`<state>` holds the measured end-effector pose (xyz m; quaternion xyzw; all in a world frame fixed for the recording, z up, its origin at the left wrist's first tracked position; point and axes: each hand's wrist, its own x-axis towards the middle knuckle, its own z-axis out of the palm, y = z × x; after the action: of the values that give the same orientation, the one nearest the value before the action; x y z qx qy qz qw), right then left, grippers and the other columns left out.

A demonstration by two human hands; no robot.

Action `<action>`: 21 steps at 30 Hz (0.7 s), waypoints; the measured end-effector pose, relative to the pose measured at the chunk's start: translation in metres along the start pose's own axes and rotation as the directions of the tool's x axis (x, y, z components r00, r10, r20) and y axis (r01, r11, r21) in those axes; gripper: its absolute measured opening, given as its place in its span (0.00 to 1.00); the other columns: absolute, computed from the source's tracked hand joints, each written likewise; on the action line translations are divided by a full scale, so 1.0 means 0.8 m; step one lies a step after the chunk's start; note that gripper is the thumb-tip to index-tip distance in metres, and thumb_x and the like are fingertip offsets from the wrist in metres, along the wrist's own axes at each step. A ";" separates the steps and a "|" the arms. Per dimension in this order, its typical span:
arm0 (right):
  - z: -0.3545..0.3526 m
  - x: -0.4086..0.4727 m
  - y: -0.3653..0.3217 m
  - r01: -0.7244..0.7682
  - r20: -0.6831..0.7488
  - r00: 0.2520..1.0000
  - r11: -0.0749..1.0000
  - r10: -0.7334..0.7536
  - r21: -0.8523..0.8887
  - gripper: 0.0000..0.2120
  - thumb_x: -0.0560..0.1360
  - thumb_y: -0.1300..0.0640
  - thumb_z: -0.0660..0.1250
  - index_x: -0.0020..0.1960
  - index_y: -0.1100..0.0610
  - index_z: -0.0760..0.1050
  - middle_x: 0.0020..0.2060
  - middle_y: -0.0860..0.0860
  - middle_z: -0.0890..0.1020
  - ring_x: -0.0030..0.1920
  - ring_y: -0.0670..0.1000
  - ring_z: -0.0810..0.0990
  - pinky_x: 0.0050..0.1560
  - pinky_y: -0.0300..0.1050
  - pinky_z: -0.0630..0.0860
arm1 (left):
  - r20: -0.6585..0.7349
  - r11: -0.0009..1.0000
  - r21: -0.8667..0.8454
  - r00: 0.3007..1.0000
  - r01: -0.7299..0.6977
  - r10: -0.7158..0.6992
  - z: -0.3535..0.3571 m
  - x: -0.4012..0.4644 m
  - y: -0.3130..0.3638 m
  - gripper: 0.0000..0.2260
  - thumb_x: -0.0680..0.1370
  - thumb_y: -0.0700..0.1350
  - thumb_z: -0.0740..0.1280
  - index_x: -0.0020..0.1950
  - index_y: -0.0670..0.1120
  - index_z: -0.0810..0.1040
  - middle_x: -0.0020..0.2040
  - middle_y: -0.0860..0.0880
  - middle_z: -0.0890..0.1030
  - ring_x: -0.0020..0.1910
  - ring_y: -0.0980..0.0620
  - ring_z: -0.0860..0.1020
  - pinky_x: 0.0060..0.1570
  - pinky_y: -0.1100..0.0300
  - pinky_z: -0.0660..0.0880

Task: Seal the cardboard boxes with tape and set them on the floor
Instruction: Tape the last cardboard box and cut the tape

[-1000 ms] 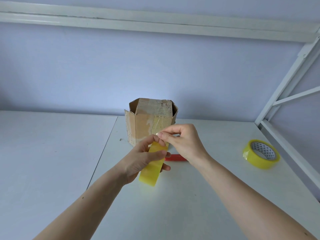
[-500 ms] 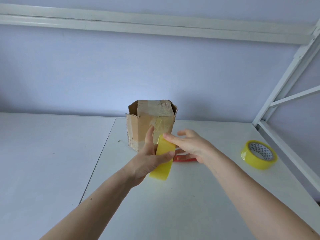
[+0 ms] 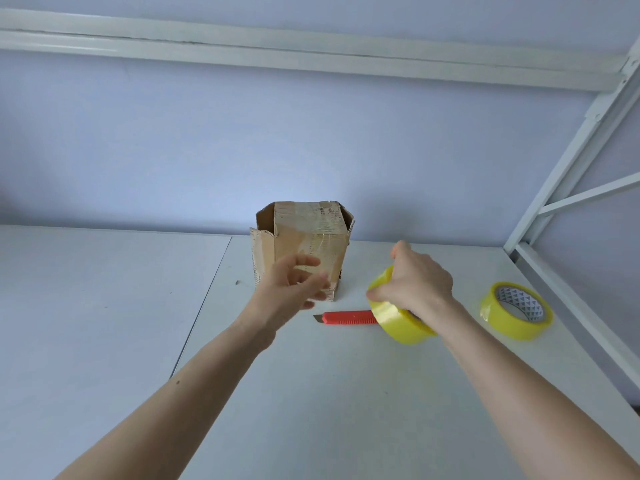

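head view: right hand [image 3: 414, 284] grips tape roll [image 3: 398, 320] right of box [image 3: 304, 247]; left hand [image 3: 294, 284] spread, holding nothing.

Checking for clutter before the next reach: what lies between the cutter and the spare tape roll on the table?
In the head view, the right hand gripping a tape roll.

The white table [image 3: 311, 410] carries a worn cardboard box [image 3: 304, 247] standing upright near the wall, a red cutter [image 3: 346, 317] lying flat before it, and a yellow tape roll [image 3: 516, 310] at the right.
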<state>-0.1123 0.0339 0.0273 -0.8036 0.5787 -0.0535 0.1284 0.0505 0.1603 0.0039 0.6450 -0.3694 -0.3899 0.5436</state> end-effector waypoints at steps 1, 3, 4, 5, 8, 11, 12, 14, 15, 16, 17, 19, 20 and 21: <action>0.010 0.001 0.000 0.013 -0.013 1.000 0.994 -0.015 -0.112 0.29 0.66 0.50 0.76 0.60 0.55 0.64 0.48 0.51 0.77 0.54 0.58 0.80 0.43 0.45 0.68 | -0.059 1.000 -0.011 0.998 -0.028 0.028 -0.001 0.003 0.002 0.09 0.81 0.45 0.69 0.59 0.44 0.78 0.46 0.45 0.86 0.41 0.52 0.83 0.47 0.55 0.80; 0.033 0.005 0.002 0.042 0.008 0.999 0.968 -0.042 -0.249 0.26 0.68 0.57 0.73 0.59 0.57 0.63 0.49 0.53 0.80 0.54 0.59 0.81 0.43 0.44 0.68 | -0.186 0.994 -0.023 0.977 -0.107 0.101 -0.003 0.009 0.004 0.05 0.81 0.43 0.69 0.53 0.42 0.79 0.42 0.46 0.84 0.35 0.54 0.80 0.39 0.58 0.77; 0.044 0.006 0.003 0.059 0.027 0.998 0.956 -0.054 -0.286 0.24 0.69 0.59 0.72 0.60 0.57 0.63 0.51 0.54 0.80 0.55 0.59 0.81 0.43 0.45 0.68 | -0.250 0.989 -0.014 0.959 -0.144 0.136 -0.005 0.013 0.005 0.04 0.81 0.43 0.69 0.51 0.42 0.79 0.39 0.47 0.83 0.32 0.55 0.78 0.35 0.59 0.75; 0.054 0.008 0.005 0.070 0.050 0.997 0.948 -0.057 -0.311 0.23 0.70 0.60 0.71 0.60 0.58 0.64 0.53 0.54 0.81 0.55 0.59 0.81 0.43 0.45 0.68 | -0.306 0.985 -0.005 0.938 -0.173 0.163 -0.008 0.017 0.005 0.03 0.80 0.42 0.69 0.48 0.43 0.79 0.37 0.48 0.81 0.29 0.55 0.75 0.32 0.60 0.73; 0.065 0.014 0.005 0.088 0.088 0.994 0.947 -0.063 -0.310 0.23 0.71 0.58 0.72 0.60 0.58 0.64 0.53 0.54 0.81 0.55 0.59 0.81 0.42 0.45 0.70 | -0.441 0.968 0.022 0.867 -0.249 0.233 -0.017 0.032 0.012 0.04 0.79 0.42 0.71 0.44 0.45 0.80 0.31 0.53 0.74 0.28 0.56 0.69 0.31 0.61 0.68; 0.043 0.019 -0.004 0.092 0.171 0.985 0.936 -0.035 -0.338 0.24 0.74 0.44 0.73 0.61 0.56 0.69 0.56 0.53 0.79 0.58 0.57 0.79 0.45 0.44 0.68 | -0.531 0.952 0.095 0.794 -0.291 0.296 -0.027 0.047 0.024 0.03 0.78 0.43 0.71 0.44 0.46 0.80 0.34 0.55 0.75 0.31 0.59 0.70 0.35 0.65 0.69; 0.029 0.021 -0.009 0.093 0.150 0.988 0.930 -0.042 -0.356 0.21 0.76 0.42 0.69 0.60 0.55 0.72 0.55 0.53 0.79 0.57 0.57 0.79 0.45 0.44 0.67 | -0.541 0.946 0.123 0.779 -0.299 0.317 -0.031 0.053 0.028 0.03 0.77 0.43 0.71 0.44 0.47 0.80 0.35 0.55 0.76 0.32 0.60 0.70 0.36 0.64 0.70; 0.001 0.024 -0.025 0.101 0.002 0.994 0.942 -0.106 -0.320 0.14 0.82 0.45 0.62 0.50 0.55 0.74 0.46 0.53 0.78 0.47 0.58 0.77 0.43 0.44 0.67 | -0.538 0.929 0.208 0.757 -0.307 0.370 -0.036 0.067 0.036 0.02 0.77 0.44 0.71 0.44 0.49 0.80 0.40 0.55 0.77 0.37 0.57 0.74 0.41 0.61 0.72; -0.009 0.028 -0.035 0.113 -0.098 0.985 0.955 -0.144 -0.275 0.16 0.83 0.47 0.59 0.43 0.56 0.71 0.41 0.53 0.77 0.43 0.58 0.74 0.41 0.45 0.66 | -0.525 0.917 0.271 0.753 -0.292 0.395 -0.038 0.075 0.041 0.01 0.77 0.45 0.70 0.46 0.51 0.81 0.44 0.55 0.78 0.43 0.55 0.75 0.46 0.57 0.74; -0.016 0.033 -0.047 0.131 -0.185 0.967 0.968 -0.172 -0.216 0.18 0.84 0.48 0.58 0.39 0.56 0.67 0.38 0.53 0.76 0.41 0.59 0.73 0.40 0.45 0.65 | -0.505 0.902 0.347 0.759 -0.257 0.411 -0.039 0.086 0.044 0.03 0.77 0.47 0.69 0.50 0.52 0.81 0.50 0.55 0.78 0.52 0.51 0.76 0.54 0.53 0.75; -0.021 0.038 -0.060 0.168 -0.247 0.948 0.975 -0.200 -0.142 0.19 0.84 0.49 0.56 0.37 0.56 0.65 0.37 0.52 0.75 0.41 0.59 0.73 0.39 0.46 0.65 | -0.472 0.883 0.426 0.783 -0.200 0.405 -0.040 0.097 0.046 0.08 0.79 0.49 0.68 0.56 0.52 0.81 0.56 0.53 0.78 0.60 0.48 0.74 0.61 0.49 0.73; -0.022 0.051 -0.090 0.243 -0.271 0.934 0.970 -0.232 0.008 0.16 0.84 0.47 0.54 0.46 0.57 0.71 0.45 0.53 0.75 0.48 0.59 0.74 0.42 0.48 0.66 | -0.394 0.837 0.545 0.868 -0.043 0.301 -0.039 0.119 0.050 0.17 0.81 0.51 0.63 0.69 0.49 0.75 0.69 0.48 0.73 0.70 0.45 0.67 0.69 0.45 0.67; -0.019 0.059 -0.105 0.262 -0.235 0.943 0.962 -0.237 0.082 0.16 0.84 0.46 0.53 0.56 0.57 0.72 0.54 0.55 0.75 0.55 0.59 0.74 0.46 0.49 0.67 | -0.365 0.816 0.577 0.902 0.026 0.229 -0.039 0.129 0.050 0.20 0.82 0.53 0.60 0.73 0.48 0.72 0.72 0.46 0.71 0.72 0.44 0.66 0.70 0.44 0.65; -0.016 0.068 -0.118 0.273 -0.175 0.953 0.952 -0.248 0.137 0.20 0.84 0.45 0.51 0.66 0.58 0.69 0.64 0.55 0.72 0.62 0.60 0.71 0.50 0.51 0.68 | -0.344 0.797 0.599 0.924 0.078 0.169 -0.039 0.138 0.049 0.21 0.83 0.54 0.57 0.74 0.48 0.70 0.74 0.46 0.70 0.72 0.44 0.66 0.70 0.44 0.65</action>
<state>-0.0116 0.0090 0.0613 -0.8534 0.4697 -0.1786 0.1384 0.1231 0.0685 0.0350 0.8377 -0.3770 -0.1061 0.3806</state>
